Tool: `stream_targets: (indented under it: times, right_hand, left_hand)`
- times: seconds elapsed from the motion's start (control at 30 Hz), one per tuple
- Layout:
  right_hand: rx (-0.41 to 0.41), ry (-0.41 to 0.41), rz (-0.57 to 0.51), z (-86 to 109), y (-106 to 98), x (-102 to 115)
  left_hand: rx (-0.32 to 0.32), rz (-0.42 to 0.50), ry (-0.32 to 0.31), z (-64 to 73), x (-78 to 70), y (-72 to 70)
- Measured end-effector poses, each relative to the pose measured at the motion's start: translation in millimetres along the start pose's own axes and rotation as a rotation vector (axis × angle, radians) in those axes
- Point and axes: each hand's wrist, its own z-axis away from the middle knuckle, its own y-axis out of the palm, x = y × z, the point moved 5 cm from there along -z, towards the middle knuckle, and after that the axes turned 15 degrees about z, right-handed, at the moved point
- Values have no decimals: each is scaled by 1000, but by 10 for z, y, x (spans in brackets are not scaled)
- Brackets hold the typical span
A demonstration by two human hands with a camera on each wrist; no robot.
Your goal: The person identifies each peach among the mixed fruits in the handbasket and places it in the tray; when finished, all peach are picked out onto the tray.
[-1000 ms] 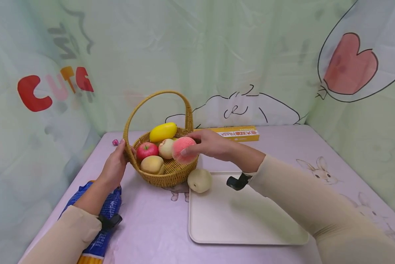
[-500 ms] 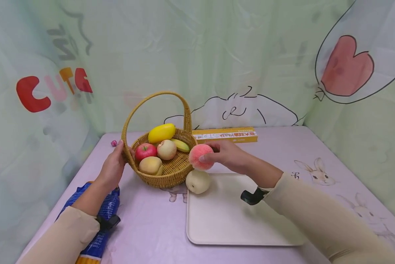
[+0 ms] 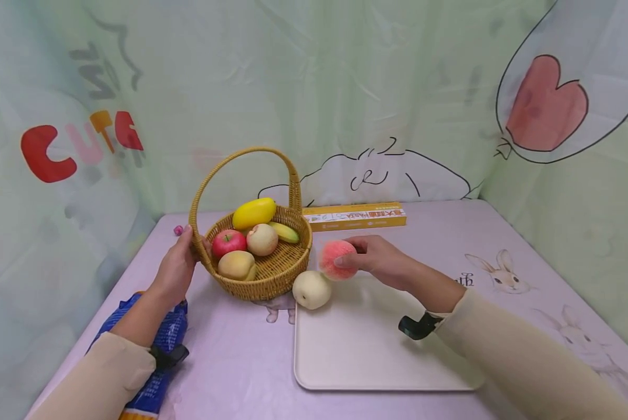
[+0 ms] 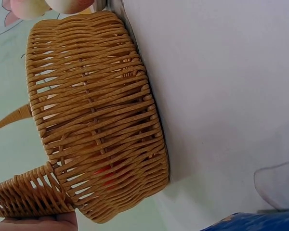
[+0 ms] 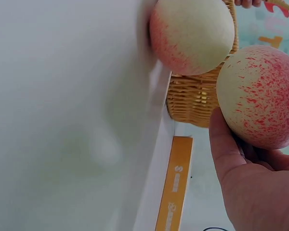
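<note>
"Where's the pink peach?"

"In my right hand (image 3: 382,259). I pinch the pink peach (image 3: 337,260) between thumb and fingers, raised near the far edge of the tray (image 3: 387,356). Just beside it, a pale peach (image 3: 312,290) sits on the tray's far left corner; I can't tell whether the two touch."

"And your left?"

"My left hand (image 3: 174,262) grips the wicker basket (image 3: 261,287) at the foot of its handle. Inside lie a red apple (image 3: 229,242), a yellow fruit (image 3: 254,213) and more."

"Any writing?"

"PASTA, beside Chinese characters, on the orange box (image 3: 356,224) behind. The print on the blue bag (image 3: 153,364) by my left forearm is too small to read. My right sleeve (image 3: 513,344) partly hides some script on the tablecloth (image 3: 235,356). The curtain (image 3: 188,76) shows C, U, T and a warped fourth letter."
</note>
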Motion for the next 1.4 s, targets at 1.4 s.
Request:
stream_targets:
  times: [1.4]
  right_hand:
    - [-84,127,246,239,86,-156]
  left_hand:
    - [8,1,7,-6,1,0]
